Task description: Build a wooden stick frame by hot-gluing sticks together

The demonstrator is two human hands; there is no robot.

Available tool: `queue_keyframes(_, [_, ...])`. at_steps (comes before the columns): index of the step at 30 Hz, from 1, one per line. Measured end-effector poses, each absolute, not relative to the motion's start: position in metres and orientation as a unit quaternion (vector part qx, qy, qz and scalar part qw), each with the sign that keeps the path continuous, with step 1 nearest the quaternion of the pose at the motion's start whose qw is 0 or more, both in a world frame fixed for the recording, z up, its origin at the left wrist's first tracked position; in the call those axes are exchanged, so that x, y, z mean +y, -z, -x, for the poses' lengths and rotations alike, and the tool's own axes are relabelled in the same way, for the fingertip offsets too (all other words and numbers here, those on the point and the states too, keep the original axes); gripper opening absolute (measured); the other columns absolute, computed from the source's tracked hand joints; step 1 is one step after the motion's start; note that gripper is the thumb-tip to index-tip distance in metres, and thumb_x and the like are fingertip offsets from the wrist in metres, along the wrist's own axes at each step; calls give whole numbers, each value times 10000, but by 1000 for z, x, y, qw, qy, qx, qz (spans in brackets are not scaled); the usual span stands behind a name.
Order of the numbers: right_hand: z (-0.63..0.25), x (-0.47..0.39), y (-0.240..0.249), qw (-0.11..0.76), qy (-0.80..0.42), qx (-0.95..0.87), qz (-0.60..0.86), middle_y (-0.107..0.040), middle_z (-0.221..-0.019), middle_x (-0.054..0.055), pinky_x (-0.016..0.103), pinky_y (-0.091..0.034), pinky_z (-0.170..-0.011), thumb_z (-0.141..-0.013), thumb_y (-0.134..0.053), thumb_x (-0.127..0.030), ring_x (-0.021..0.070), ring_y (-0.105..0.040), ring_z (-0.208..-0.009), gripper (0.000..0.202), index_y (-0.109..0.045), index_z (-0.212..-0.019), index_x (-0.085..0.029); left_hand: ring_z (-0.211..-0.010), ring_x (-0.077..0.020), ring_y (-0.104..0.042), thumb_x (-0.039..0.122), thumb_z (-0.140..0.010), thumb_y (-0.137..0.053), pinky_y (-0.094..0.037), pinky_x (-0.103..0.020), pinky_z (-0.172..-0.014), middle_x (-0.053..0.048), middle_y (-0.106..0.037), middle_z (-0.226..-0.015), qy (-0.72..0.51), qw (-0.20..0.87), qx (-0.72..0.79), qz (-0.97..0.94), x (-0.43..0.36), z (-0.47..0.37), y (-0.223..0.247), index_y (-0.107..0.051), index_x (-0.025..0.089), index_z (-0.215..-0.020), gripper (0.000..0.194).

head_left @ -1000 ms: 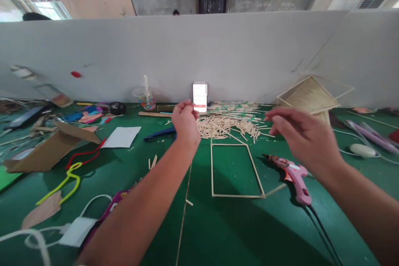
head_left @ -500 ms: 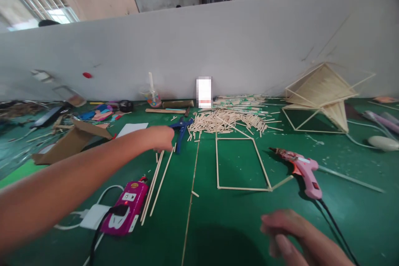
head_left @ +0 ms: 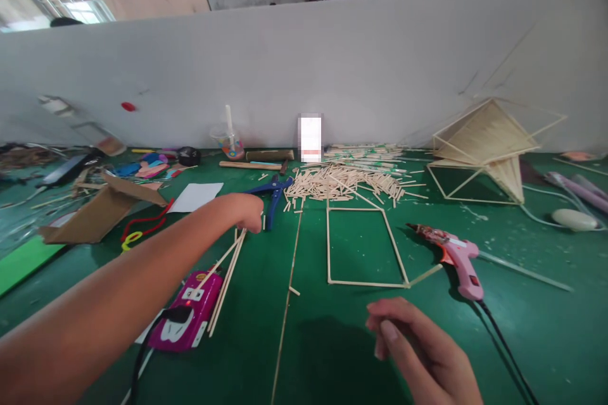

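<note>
My left hand (head_left: 249,210) is closed on the upper end of a thin wooden stick (head_left: 217,264), which slants down to the left over the pink power strip (head_left: 202,300). Just to the right of that strip lie more long sticks (head_left: 227,288), side by side. A blue cutter (head_left: 273,202) is beside my left fingers. Over the table's front, my right hand (head_left: 422,345) hangs with fingers bent and apart, holding nothing. Ahead of it is a frame of joined sticks (head_left: 329,247). The pink glue gun (head_left: 465,266) lies at its right.
A pile of short sticks (head_left: 342,183) lies behind the frame. A stick model with slatted faces (head_left: 494,130) stands at back right. Near the grey partition (head_left: 266,69) are a hammer (head_left: 251,165) and a cup (head_left: 232,145). Cardboard (head_left: 90,209) lies at left.
The stick in my left hand has swung from beside the other sticks to across the power strip. My right hand has moved left and slightly up, its fingers opening out.
</note>
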State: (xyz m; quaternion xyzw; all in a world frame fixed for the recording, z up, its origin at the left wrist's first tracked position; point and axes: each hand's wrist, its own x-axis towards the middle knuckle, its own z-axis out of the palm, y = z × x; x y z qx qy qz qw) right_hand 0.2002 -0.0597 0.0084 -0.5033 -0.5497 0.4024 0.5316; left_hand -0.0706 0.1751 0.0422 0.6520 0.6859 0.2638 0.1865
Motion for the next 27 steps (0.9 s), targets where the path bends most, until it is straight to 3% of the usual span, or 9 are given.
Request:
queue_keyframes(3, [-207, -61, -13, 527, -377, -573, 502, -690, -753, 13, 215, -533, -519, -874, -566, -289, 135, -629, -546, 145, -688, -953, -287, -876, -180, -634, 306, -880, -611, -530, -361, -767, -55, -647, -998, -179, 159, 705, -667, 180, 67, -86, -624, 152, -1021, 209])
queue_keyframes(5, [-211, -61, -18, 524, -348, -591, 505, -688, -757, 2, 208, -535, -525, -877, -559, -279, 132, -632, -557, 149, -675, -968, -299, -746, -208, -629, 190, -703, -744, -494, -364, -718, -23, -624, -689, -148, 130, 704, -683, 172, 57, -118, -650, 140, -721, 108])
queue_keyframes(7, [-218, -60, -23, 509, -310, -619, 511, -690, -773, -11, 196, -540, -546, -870, -568, -267, 132, -648, -603, 157, -660, -988, -316, -667, -219, -609, 111, -580, -748, -446, -333, -663, 9, -514, -503, -139, 103, 691, -702, 150, 39, -141, -585, 160, -530, 178])
queue_keyframes(9, [-226, -57, -29, 493, -272, -642, 520, -692, -795, -14, 186, -541, -555, -862, -580, -255, 135, -659, -653, 173, -646, -1008, -321, -590, -155, -558, 179, -642, -672, -397, -278, -601, 34, -490, -508, -185, 76, 654, -730, 115, 14, -148, -573, 185, -568, 123])
queue_keyframes(10, [-230, -56, -33, 491, -255, -648, 524, -688, -795, -12, 186, -539, -550, -863, -580, -251, 136, -658, -657, 177, -639, -1016, -318, -532, -122, -515, 194, -659, -638, -371, -253, -550, 41, -504, -523, -269, 63, 590, -759, 96, 1, -144, -578, 192, -604, 81])
queue_keyframes(12, [-237, -52, -41, 501, -223, -651, 525, -672, -773, -12, 202, -537, -549, -875, -562, -233, 134, -645, -630, 185, -624, -1031, -311, -478, -89, -464, 174, -664, -577, -358, -225, -495, 46, -521, -544, -416, 60, 474, -774, 61, -24, -126, -529, 202, -609, 78])
queue_keyframes(14, [-240, -47, -51, 505, -202, -663, 515, -661, -761, -13, 228, -534, -551, -881, -548, -213, 133, -632, -598, 208, -610, -1052, -313, -457, -79, -448, 127, -661, -530, -361, -211, -461, 45, -535, -560, -460, 84, 418, -779, 37, -41, -101, -490, 214, -633, 99])
queue_keyframes(19, [-235, -31, -72, 479, -167, -711, 487, -662, -809, -8, 274, -528, -568, -878, -545, -194, 141, -626, -615, 187, -608, -1001, -320, -462, -96, -473, 125, -689, -506, -387, -221, -465, 41, -533, -558, -421, 100, 440, -787, 27, -42, -63, -463, 231, -665, 117])
queue_keyframes(27, [-225, -6, -83, 461, -149, -739, 469, -646, -776, -9, 257, -487, -532, -873, -538, -156, 122, -582, -594, 168, -623, -943, -282, -484, -110, -486, 155, -721, -518, -401, -237, -487, 27, -565, -576, -385, 96, 445, -803, 34, -32, -61, -478, 233, -670, 101])
